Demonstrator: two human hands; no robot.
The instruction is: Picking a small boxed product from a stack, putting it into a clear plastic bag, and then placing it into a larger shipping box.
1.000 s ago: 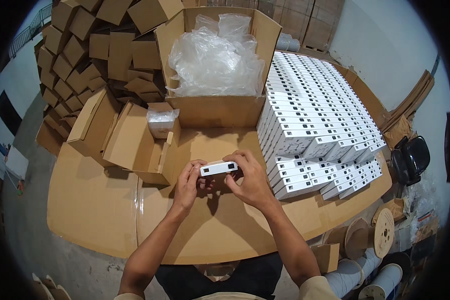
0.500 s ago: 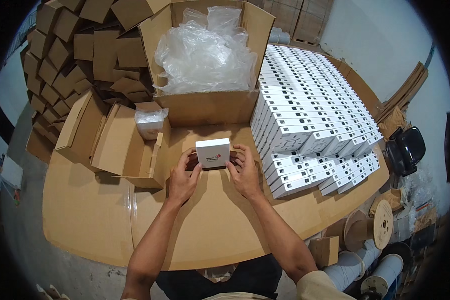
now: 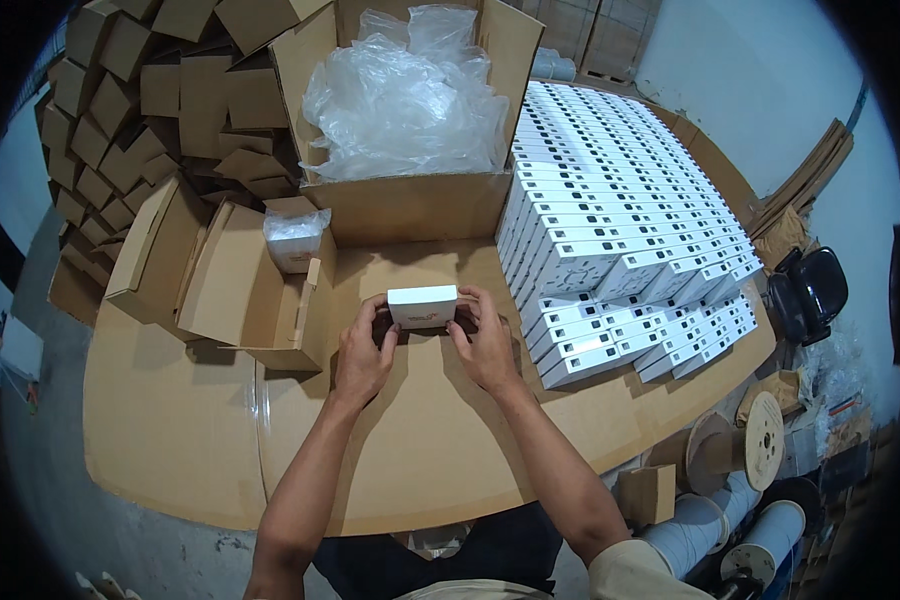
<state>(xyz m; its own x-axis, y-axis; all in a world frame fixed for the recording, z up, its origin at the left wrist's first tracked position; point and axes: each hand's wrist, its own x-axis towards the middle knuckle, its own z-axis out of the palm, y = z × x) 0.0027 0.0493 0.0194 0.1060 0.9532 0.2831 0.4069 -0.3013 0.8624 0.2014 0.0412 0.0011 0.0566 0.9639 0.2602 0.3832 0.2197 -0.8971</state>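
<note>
Between both hands I hold a small flat white box (image 3: 423, 307), its plain top edge tilted up and a printed face below it. My left hand (image 3: 366, 350) grips its left side, thumb toward the front lower corner. On the opposite side my right hand (image 3: 483, 340) holds it in the same way. To the left, an open brown carton (image 3: 238, 277) contains a plastic-wrapped white box (image 3: 297, 235) at its far end. A large stack of white boxes (image 3: 610, 240) fills the right side of the table.
Behind my hands stands a big open carton (image 3: 410, 208) full of clear plastic bags (image 3: 407, 105). Folded brown cartons (image 3: 185, 100) are piled at the far left. Cable spools (image 3: 765, 440) and a black chair (image 3: 812, 293) stand off the table's right edge. Cardboard covers the tabletop (image 3: 410, 430).
The white box has tipped in my hands, so more of its top edge and less of its printed face shows. The whole view has shifted slightly.
</note>
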